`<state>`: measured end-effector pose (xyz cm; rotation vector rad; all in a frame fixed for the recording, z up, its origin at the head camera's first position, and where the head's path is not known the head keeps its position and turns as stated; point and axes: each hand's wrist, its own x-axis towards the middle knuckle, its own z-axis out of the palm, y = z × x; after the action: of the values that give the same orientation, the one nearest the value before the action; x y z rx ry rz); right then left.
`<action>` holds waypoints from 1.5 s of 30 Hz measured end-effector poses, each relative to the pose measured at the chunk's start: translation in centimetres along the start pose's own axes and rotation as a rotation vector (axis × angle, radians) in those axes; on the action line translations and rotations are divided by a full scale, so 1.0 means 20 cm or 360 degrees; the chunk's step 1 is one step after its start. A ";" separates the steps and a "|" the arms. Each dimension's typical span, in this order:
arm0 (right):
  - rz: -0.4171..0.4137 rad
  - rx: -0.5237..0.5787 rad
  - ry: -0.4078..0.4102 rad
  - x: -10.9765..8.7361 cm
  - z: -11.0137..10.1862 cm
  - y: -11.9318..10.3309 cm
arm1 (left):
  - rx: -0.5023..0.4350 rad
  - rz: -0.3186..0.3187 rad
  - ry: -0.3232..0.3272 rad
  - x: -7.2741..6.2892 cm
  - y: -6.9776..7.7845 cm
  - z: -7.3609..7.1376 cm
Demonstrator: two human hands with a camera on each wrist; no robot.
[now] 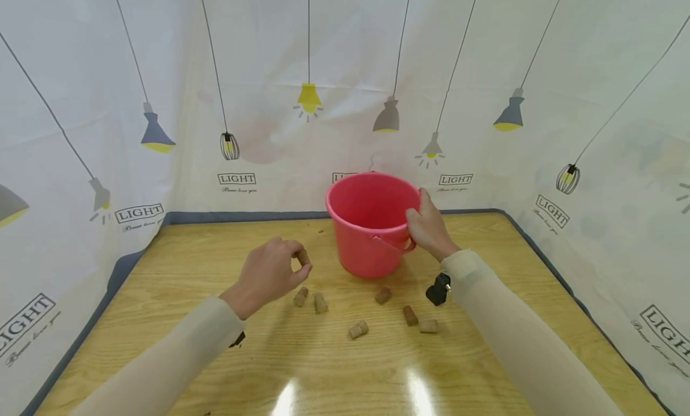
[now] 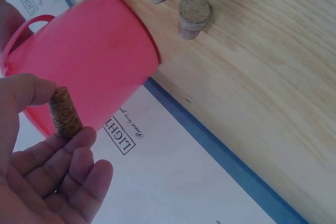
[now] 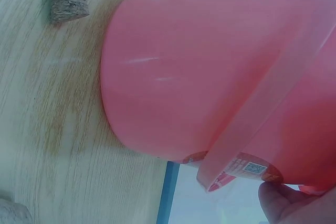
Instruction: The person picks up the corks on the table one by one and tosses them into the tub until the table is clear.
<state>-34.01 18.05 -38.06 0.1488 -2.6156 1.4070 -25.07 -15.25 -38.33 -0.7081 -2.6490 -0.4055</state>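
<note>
Between thumb and fingertips my left hand pinches a cork, held above the table to the left of a red plastic bucket. The bucket stands near the table's back edge, its mouth leaning a little toward me and its handle hanging down the front. My right hand grips the bucket's rim on the right side, thumb toward the inside. Below the left hand two corks lie close together, a cork and a paler cork.
More corks lie in front of the bucket: a darker cork, a cork, a brown cork and a pale cork. A white curtain printed with lamps encloses the wooden table at the back and sides.
</note>
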 end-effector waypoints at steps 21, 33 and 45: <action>0.0022 0.0001 -0.0025 0.00 -0.01 0.00 | -0.0049 0.0057 0.0158 0.13 0.04 -0.02; 0.0009 0.0024 -0.0027 0.00 0.00 0.00 | -0.0071 0.0076 0.0195 0.20 0.07 -0.05; 0.0003 0.0014 -0.0019 0.00 0.00 0.00 | -0.0051 0.0131 0.0241 0.27 0.12 -0.07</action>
<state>-34.01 18.09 -38.00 0.1560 -2.6202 1.4228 -27.89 -11.49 -34.38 -0.7625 -2.4679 -0.4609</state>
